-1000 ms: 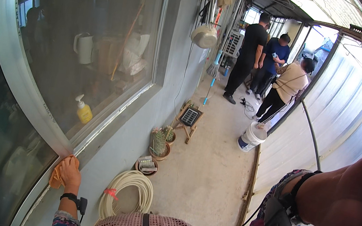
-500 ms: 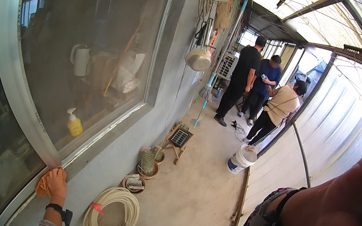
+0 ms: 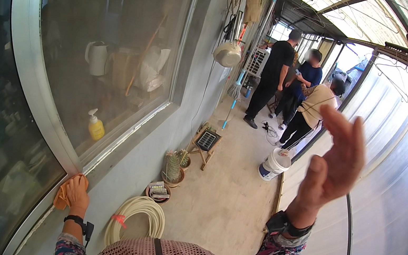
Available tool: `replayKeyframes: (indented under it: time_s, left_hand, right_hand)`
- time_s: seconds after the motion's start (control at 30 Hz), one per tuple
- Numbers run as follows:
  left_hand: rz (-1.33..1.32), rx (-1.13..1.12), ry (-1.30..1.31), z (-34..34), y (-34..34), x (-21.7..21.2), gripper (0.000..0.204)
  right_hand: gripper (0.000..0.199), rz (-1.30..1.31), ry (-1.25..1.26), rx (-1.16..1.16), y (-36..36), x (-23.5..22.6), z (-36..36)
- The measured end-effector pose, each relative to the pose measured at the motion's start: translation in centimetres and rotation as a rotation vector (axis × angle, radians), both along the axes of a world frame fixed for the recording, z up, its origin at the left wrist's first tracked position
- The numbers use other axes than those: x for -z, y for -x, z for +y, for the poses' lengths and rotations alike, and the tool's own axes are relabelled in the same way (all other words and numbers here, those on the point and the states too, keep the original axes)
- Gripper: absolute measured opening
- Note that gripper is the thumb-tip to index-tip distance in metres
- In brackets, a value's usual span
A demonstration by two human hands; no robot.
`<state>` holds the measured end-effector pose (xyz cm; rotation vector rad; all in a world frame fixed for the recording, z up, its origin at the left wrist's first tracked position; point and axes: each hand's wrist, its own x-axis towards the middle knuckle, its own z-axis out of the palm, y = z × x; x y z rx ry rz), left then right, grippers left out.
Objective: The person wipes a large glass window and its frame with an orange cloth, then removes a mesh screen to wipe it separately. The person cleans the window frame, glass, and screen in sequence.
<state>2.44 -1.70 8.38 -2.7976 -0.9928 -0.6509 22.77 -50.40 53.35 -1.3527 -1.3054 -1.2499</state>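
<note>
Currently left hand point(image 3: 77, 194) presses orange cloth point(image 3: 62, 197) on window sill point(image 3: 121, 142) corner; right hand point(image 3: 334, 167) open, empty. Keep pressure flat along the edge.

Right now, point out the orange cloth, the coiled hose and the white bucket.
orange cloth point(image 3: 63, 196): head view, on the fold left of the left hand.
coiled hose point(image 3: 145, 209): head view, on the coil's upper loops.
white bucket point(image 3: 272, 166): head view, on its side wall.

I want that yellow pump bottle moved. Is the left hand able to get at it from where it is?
Probably not. The yellow pump bottle seems to stand behind the window glass, while the left hand presses an orange cloth on the outer frame.
</note>
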Motion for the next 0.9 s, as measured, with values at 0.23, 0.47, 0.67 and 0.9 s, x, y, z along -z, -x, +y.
replayKeyframes:
  time_s: [0.23,0.47,0.67,0.9]
  left_hand:
    - [-0.071,0.111,0.001,0.6,2.0,-1.1,0.045]
    - [-0.218,0.109,0.273,1.9,2.2,-3.5,0.038]
    - [-0.698,-0.160,0.912,2.8,4.6,-3.3,0.035]
    - [-1.139,0.121,1.534,-3.1,3.2,-3.0,0.032]
  right_hand:
    - [0.055,0.412,0.507,0.243,0.6,13.3,3.9]
    - [0.047,0.675,0.748,0.325,5.3,21.5,4.1]
    - [0.046,0.852,0.835,0.283,5.0,25.1,3.0]
    - [0.046,0.965,1.085,0.171,3.8,34.0,4.7]
